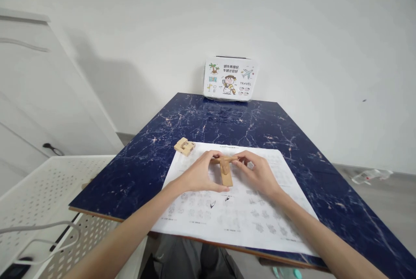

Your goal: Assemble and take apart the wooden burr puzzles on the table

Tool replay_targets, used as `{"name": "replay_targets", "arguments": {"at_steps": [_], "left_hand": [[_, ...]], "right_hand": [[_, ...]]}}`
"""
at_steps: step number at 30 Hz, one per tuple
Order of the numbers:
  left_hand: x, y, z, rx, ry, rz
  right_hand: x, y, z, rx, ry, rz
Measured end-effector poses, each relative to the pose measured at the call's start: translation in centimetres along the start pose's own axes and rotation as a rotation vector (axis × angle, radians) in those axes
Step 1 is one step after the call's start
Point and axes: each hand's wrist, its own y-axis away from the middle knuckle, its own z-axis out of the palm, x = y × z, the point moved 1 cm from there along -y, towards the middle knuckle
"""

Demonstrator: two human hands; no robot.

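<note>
Between my hands is a T-shaped wooden puzzle piece (226, 176), made of a crossbar and a flat block pointing toward me. My left hand (202, 172) grips the left end of the crossbar, its thumb at the lower end of the block. The fingers of my right hand (256, 170) pinch the crossbar's right end. Beneath both hands lies a white instruction sheet (234, 235) printed with rows of small grey diagrams. A joined cluster of light wooden blocks (184, 146) rests at the sheet's far left corner.
The table (201, 121) has a dark blue marble-patterned top. A white box with cartoon prints (231, 79) leans against the wall at the back. White perforated baskets (39, 192) stand at the left, with a cable (42, 228) across them. A crumpled plastic bag (370, 176) lies on the floor at right.
</note>
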Motion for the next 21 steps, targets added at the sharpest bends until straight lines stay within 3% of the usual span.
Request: {"name": "replay_targets", "arguments": {"at_steps": [7,21], "left_hand": [[0.24,-0.14,-0.19,-0.036,-0.059,0.089],[0.85,-0.5,-0.5,0.044,-0.213,0.208]], "right_hand": [[-0.17,0.1,-0.02,0.059,0.075,0.003],[0.19,0.09,-0.16,0.122,0.096,0.042]]}}
